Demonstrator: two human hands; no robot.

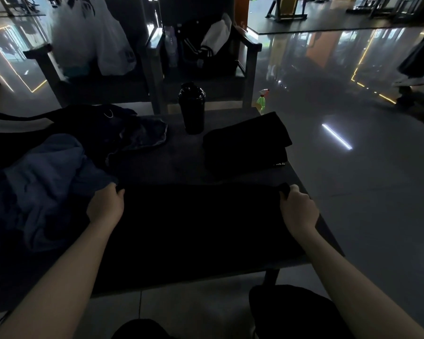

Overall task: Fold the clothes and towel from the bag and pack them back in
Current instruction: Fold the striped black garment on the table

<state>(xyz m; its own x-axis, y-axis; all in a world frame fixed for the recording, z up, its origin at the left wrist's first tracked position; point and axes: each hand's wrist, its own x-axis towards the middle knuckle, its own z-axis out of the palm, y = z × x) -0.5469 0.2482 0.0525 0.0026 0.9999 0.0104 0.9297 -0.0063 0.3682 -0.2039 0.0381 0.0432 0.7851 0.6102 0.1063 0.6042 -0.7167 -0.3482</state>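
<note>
Black shaker (192, 107) upright on desk (171, 165), top ctr. Green spray bottle (262, 100) on floor just past desk's far edge. White plastic bags (88, 37) on chair (42, 59), upper left.

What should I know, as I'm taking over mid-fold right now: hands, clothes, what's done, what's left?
Hands: left hand and right hand each grip a far corner of the black cloth spread flat on the table.
Done: one folded black piece lies far right.
Left: fold this cloth, the crumpled blue garment at left and the grey cloth by the dark bag, then pack all.
</note>
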